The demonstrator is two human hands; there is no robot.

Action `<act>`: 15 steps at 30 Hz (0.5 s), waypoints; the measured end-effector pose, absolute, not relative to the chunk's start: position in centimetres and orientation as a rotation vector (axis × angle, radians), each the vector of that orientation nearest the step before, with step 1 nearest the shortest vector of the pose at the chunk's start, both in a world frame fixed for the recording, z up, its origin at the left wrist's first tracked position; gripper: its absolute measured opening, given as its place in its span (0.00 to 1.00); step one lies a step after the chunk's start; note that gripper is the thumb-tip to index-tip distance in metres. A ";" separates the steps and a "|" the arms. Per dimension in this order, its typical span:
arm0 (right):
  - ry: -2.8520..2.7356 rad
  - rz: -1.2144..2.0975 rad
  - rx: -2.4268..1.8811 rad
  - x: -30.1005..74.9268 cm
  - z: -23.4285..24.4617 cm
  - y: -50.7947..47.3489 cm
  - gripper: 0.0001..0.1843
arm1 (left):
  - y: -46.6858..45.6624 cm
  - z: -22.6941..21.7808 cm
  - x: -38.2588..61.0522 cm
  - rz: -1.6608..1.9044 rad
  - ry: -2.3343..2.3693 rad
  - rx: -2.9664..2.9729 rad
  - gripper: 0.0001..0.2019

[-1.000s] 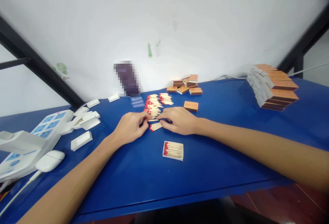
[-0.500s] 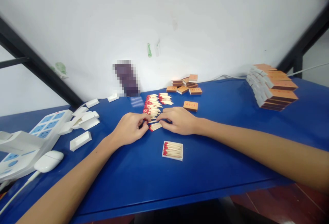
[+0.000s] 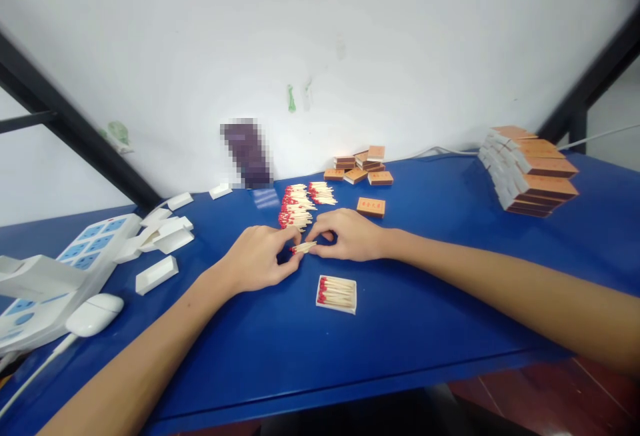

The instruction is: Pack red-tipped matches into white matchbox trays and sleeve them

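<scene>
Between my two hands is a small bunch of matches (image 3: 305,247), red heads to the left. My left hand (image 3: 263,256) pinches the head end with thumb and forefinger, while my right hand (image 3: 347,236) grips the bare wooden end. Just beyond them lies a larger heap of red-headed matches (image 3: 296,208), and a smaller pile of matches (image 3: 323,193) sits at its right. Nearer to me rests a white matchbox tray (image 3: 337,294) with matches lying in it, heads to the left.
An orange matchbox (image 3: 371,207) lies beyond my right hand, with several stacked matchboxes (image 3: 356,175) by the wall. A large matchbox stack (image 3: 535,169) stands at right. White empty trays (image 3: 157,275), a power strip (image 3: 95,249) and a white charger (image 3: 95,314) occupy the left. A blurred dark object (image 3: 249,154) leans on the wall.
Both hands have gathered the loose matches in front of the heap into a bunch and now grip it from both ends. My left hand has shifted slightly right. The tray has stayed put.
</scene>
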State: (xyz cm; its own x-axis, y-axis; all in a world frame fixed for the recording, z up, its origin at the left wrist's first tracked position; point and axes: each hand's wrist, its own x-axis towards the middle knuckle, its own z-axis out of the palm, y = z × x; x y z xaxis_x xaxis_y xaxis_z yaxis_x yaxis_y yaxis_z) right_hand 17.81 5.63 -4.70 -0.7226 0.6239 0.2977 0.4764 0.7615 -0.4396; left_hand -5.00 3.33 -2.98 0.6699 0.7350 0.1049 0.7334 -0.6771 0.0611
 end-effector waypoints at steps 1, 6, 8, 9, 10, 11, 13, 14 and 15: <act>-2.535 0.460 -0.825 17.8 -4.7 5.6 0.10 | 3.3 -3.0 -5.0 0.180 1.249 2.850 0.08; -2.620 0.329 -0.800 17.7 -4.7 5.0 0.09 | 3.5 -3.1 -5.1 0.142 1.194 2.849 0.08; -2.651 0.248 -0.828 17.5 -4.5 4.7 0.10 | 3.5 -3.1 -5.2 0.115 1.167 2.885 0.09; -2.667 0.216 -0.844 17.5 -4.4 4.5 0.10 | 3.5 -3.0 -5.2 0.097 1.157 2.909 0.10; -2.684 0.193 -0.862 17.4 -4.3 4.4 0.11 | 3.5 -3.0 -5.1 0.078 1.151 2.933 0.11; -2.700 0.181 -0.882 17.3 -4.2 4.4 0.11 | 3.4 -3.0 -5.1 0.056 1.149 2.953 0.12; -2.727 0.179 -0.926 17.2 -4.0 4.3 0.12 | 3.3 -2.9 -5.0 0.014 1.166 2.984 0.13; -2.737 0.186 -0.949 17.2 -3.9 4.2 0.12 | 3.3 -2.8 -5.0 -0.006 1.185 2.999 0.13; -2.742 0.195 -0.972 17.2 -3.8 4.2 0.12 | 3.2 -2.7 -4.9 -0.026 1.206 3.019 0.13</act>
